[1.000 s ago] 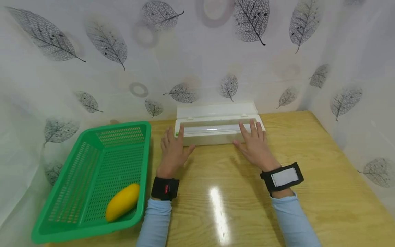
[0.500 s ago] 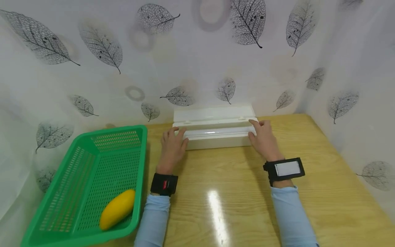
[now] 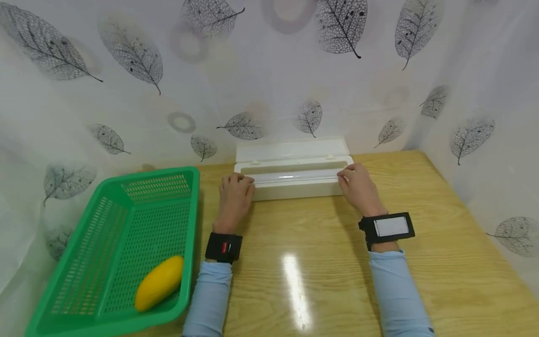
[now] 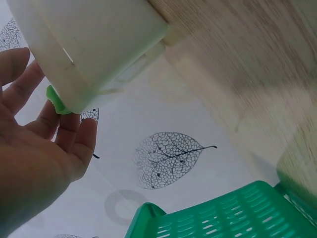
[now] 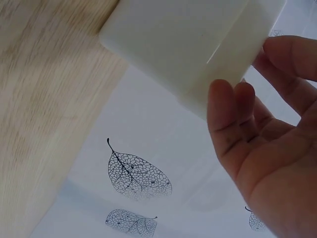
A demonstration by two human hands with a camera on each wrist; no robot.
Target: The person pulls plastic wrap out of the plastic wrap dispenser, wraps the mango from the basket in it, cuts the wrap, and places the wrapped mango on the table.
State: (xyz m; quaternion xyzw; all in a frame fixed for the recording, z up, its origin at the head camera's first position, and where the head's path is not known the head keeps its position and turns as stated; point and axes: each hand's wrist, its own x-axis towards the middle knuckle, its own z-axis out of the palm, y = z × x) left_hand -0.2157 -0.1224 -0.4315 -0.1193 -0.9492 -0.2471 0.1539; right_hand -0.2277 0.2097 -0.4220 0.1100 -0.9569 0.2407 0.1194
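A long white plastic wrap dispenser stands at the back of the table, its lid raised. Inside lies a shiny roll of plastic wrap. At the dispenser's left end is my left hand; its thumb and index finger come together at the front rim, other fingers over the corner by a green tab. My right hand pinches with thumb and index finger at the right end of the same rim, the remaining fingers beside the end wall. The clear film between the fingertips is hardly visible.
Left of my left arm sits a green perforated basket holding a yellow mango-like fruit. The wooden table meets a leaf-patterned curtain close behind the dispenser.
From lying spread over the dispenser, my fingers have drawn in. The right hand has shifted right toward the end, and both thumbs and index fingers have closed at the front rim.
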